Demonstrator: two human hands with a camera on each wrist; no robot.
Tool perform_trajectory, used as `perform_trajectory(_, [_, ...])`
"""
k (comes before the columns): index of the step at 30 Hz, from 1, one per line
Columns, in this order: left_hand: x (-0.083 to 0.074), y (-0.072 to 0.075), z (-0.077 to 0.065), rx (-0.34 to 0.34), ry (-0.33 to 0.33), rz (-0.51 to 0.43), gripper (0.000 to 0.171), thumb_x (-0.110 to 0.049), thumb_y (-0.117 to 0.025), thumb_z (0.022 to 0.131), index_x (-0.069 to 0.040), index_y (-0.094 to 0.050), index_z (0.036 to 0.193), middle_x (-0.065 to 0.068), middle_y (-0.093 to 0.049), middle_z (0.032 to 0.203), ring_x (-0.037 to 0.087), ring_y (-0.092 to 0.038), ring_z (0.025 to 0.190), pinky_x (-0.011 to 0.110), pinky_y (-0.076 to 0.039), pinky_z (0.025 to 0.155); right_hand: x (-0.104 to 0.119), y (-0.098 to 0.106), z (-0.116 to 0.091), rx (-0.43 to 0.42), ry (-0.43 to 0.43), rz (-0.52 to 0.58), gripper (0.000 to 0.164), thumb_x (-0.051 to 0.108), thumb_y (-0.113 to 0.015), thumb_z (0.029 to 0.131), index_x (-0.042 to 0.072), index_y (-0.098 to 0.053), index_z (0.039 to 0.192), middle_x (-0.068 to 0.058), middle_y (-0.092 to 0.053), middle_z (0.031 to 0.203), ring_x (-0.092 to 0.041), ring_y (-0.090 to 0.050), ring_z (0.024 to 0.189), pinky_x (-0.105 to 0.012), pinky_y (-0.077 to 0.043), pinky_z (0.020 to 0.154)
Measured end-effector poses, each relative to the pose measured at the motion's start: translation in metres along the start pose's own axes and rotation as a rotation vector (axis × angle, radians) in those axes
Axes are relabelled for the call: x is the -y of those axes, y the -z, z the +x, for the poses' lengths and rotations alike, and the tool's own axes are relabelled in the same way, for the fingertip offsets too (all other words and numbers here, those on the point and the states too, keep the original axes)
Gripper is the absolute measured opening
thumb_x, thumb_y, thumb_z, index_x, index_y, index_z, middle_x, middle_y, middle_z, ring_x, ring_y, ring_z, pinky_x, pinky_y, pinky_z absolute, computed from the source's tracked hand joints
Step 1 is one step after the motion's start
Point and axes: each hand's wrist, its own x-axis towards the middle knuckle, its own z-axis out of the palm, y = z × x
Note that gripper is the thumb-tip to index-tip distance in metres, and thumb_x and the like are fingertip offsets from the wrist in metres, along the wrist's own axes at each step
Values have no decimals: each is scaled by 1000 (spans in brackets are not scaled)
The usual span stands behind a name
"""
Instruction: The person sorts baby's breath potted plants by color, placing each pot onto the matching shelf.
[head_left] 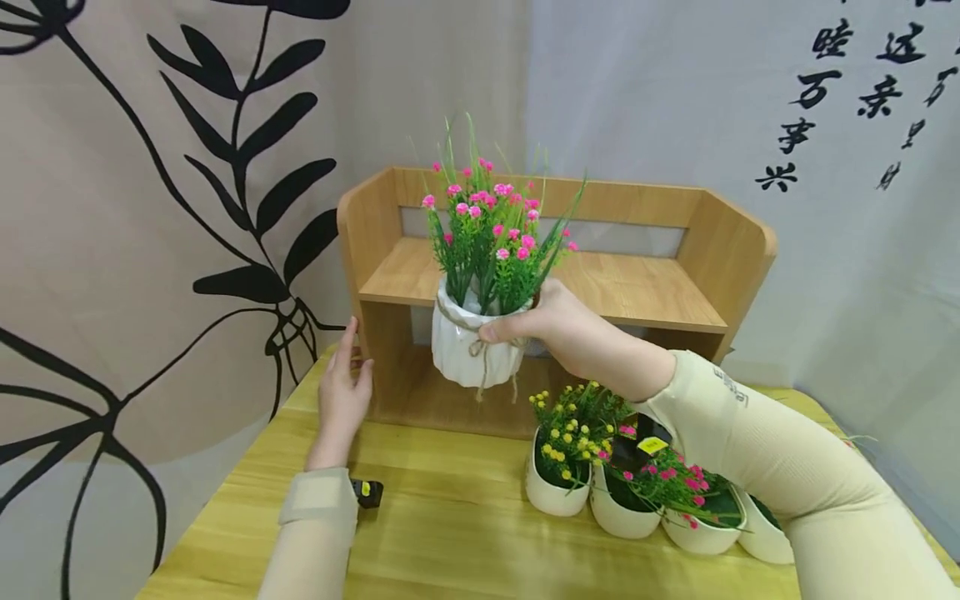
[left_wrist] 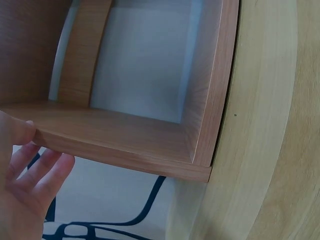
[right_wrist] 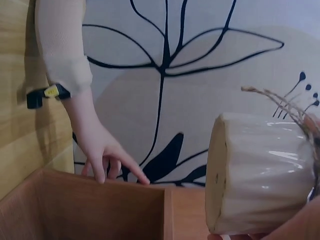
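My right hand [head_left: 558,325] grips the rim of a white ceramic flower pot [head_left: 476,354], with the thumb over its twine bow. Pink flowers [head_left: 498,212] and green blades rise from this pot, which is held up in front of the wooden desk shelf [head_left: 540,292]. The right wrist view shows the glossy ribbed pot [right_wrist: 262,175] tipped sideways with its base visible. My left hand [head_left: 345,396] rests on the shelf's left side panel [left_wrist: 125,155], its fingers fairly straight along the outside and the thumb at the front edge.
Several white pots [head_left: 558,487] with yellow and pink flowers stand in a row on the wooden table [head_left: 442,533], partly under the right forearm. A black device with a yellow label [head_left: 367,492] is on the left wrist. A printed curtain [head_left: 450,75] hangs behind.
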Motion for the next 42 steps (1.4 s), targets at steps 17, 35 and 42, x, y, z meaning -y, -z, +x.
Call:
perform_trajectory(17, [-3,3,3,23,7,4,80,2,-60,93,-35,-24,154,24,-55,120,38,-61,99,48,-56,76,-9,6,77,-163,-70,4,58,12,-76,79,7,-51,131,-8,-61,123,-21,-55,114,-38,-40,103])
perform_trajectory(35, [-1,5,1,30,15,-6,82,4,-60,93,-35,-23,154,23,-54,123,38,-60,100,48,-57,74,-15,7,136,-216,-71,-49,78,25,-82,75,11,-42,141,-3,-54,129,-16,-53,115,-34,-45,97])
perform_trajectory(42, [0,3,1,34,20,-2,81,2,-60,93,-35,-24,154,23,-55,121,37,-60,101,47,-57,76,-24,5,148,-214,-76,-50,82,23,-82,75,8,-39,143,-6,-52,133,-17,-52,118,-33,-44,100])
